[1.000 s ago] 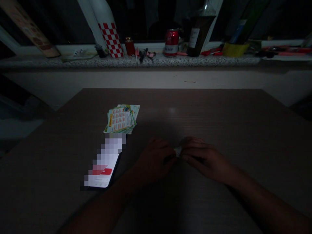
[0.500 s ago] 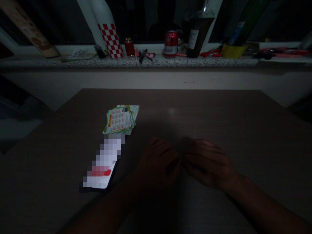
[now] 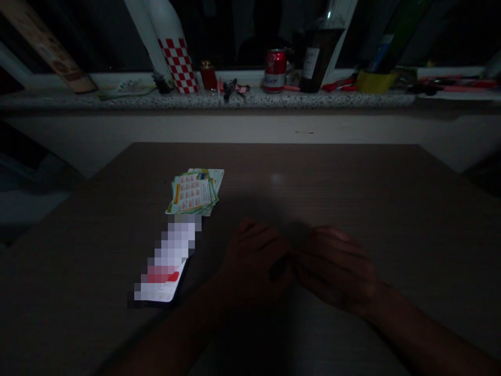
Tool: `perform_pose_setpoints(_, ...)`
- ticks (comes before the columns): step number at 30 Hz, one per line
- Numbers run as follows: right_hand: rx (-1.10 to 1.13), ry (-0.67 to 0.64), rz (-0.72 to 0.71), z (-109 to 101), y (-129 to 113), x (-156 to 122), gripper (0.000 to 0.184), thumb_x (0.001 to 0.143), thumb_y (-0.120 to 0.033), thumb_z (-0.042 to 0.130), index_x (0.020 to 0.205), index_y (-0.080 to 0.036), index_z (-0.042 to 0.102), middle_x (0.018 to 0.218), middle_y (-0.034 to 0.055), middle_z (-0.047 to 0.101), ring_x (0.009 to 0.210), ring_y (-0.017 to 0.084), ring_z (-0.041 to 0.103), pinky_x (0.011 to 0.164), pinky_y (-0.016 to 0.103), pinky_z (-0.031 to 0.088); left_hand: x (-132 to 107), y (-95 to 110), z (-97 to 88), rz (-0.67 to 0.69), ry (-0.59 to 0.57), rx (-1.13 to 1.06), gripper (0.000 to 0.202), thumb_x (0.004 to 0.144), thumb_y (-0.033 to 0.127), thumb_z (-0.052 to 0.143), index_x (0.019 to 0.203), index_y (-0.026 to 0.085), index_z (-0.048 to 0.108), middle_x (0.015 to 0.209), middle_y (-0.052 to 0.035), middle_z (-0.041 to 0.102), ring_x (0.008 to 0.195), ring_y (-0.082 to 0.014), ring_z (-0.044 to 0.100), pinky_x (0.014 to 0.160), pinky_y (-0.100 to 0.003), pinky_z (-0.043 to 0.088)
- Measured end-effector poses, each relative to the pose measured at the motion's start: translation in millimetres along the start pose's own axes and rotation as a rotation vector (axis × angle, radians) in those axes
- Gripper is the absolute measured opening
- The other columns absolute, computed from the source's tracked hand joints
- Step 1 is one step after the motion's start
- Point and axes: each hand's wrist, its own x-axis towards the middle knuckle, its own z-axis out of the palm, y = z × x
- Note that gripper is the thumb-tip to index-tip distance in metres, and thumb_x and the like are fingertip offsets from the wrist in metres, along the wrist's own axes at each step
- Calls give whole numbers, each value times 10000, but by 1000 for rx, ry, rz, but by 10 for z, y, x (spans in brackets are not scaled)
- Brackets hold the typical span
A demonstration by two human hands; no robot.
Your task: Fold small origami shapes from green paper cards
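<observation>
In dim light my left hand (image 3: 256, 258) rests low over the table with its fingers curled inward. My right hand (image 3: 338, 263) meets it from the right, fingers bent and pressed together, and the fingertips of both come together in the middle. Whatever may be between them is too dark and hidden to make out. Left of my left hand lies a phone (image 3: 168, 292) with a lit screen, partly blurred out. A loose stack of printed cards (image 3: 193, 192) sits just beyond the phone's top end.
The wooden table (image 3: 352, 177) runs up to a wall. Above it, a speckled stone sill (image 3: 250, 100) carries a red-and-white checkered bottle (image 3: 178, 62), a red can (image 3: 274, 70), a dark pouch (image 3: 319, 60), a small red jar (image 3: 207, 75) and a green bottle in a yellow holder (image 3: 376, 82).
My right hand has shifted very slightly down, and its fingertips are a little closer to my left hand. The phone and cards stay put.
</observation>
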Motion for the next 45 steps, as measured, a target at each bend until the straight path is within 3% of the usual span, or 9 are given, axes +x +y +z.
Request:
perform_pose_setpoints(9, -91, 33, -30, -3, 5, -41, 322, 796, -140, 654, 1057, -308, 568, 814, -12, 699, 687, 186, 660, 731, 378, 523, 23, -34, -43, -121, -26, 99, 76, 781, 190, 533, 724, 176, 582, 734, -27, 634, 729, -176, 551, 742, -356, 374)
perform_pose_setpoints(13, -115, 57, -34, -48, -40, 19, 265, 800, -143, 654, 998, -308, 592, 772, -23, 709, 644, 172, 664, 710, 371, 529, 26, -65, -66, -127, -9, 133, 80, 784, 202, 531, 733, 175, 586, 731, -25, 633, 727, -177, 558, 750, -359, 374)
perform_pose_setpoints(20, -165, 197, -95, -167, -93, 117, 140, 763, -103, 670, 846, -210, 635, 679, 0, 691, 592, 153, 650, 667, 348, 553, -3, -223, -107, -182, -16, 217, 75, 773, 193, 550, 703, 169, 566, 706, -16, 610, 715, -180, 554, 728, -360, 374)
perform_pose_setpoints(23, -161, 195, -70, -214, -74, 124, 139, 732, -53, 679, 820, -153, 638, 682, 33, 683, 611, 157, 651, 656, 346, 552, -22, -260, -129, -213, 27, 228, 61, 768, 172, 564, 708, 168, 557, 707, -13, 602, 700, -177, 548, 711, -354, 390)
perform_pose_setpoints(25, -138, 236, -70, -206, -36, 114, 142, 727, -36, 671, 805, -149, 637, 662, 32, 673, 599, 158, 643, 625, 341, 545, -28, -229, -126, -185, 62, 166, 68, 778, 170, 560, 710, 169, 552, 715, -17, 599, 714, -178, 553, 713, -349, 411)
perform_pose_setpoints(27, -106, 231, -67, -162, 9, 92, 146, 731, -38, 669, 818, -151, 636, 659, 29, 668, 605, 156, 637, 625, 343, 542, -31, -165, -99, -145, 72, 87, 45, 802, 185, 563, 835, 164, 584, 832, -45, 627, 803, -192, 571, 748, -351, 439)
perform_pose_setpoints(30, -46, 186, -64, -73, 53, 55, 167, 736, -61, 678, 859, -165, 634, 697, 25, 677, 628, 152, 629, 638, 343, 533, -39, -71, -31, -51, 79, 4, 225, 809, 216, 594, 1024, 150, 581, 989, -83, 628, 924, -209, 571, 801, -356, 461)
perform_pose_setpoints(35, 38, 130, -33, -10, 50, 39, 220, 734, -65, 672, 928, -159, 627, 741, 40, 686, 678, 170, 630, 671, 359, 520, -66, -49, 38, 85, 40, -52, 85, 876, 180, 541, 920, 163, 612, 847, -36, 642, 784, -156, 573, 730, -309, 461)
perform_pose_setpoints(45, 120, 155, 39, -13, 34, 50, 204, 716, -39, 650, 872, -166, 615, 720, 51, 653, 669, 182, 603, 639, 359, 486, -59, -10, 30, 78, 74, -91, 73, 868, 171, 535, 872, 158, 607, 767, -31, 649, 700, -149, 560, 667, -302, 431)
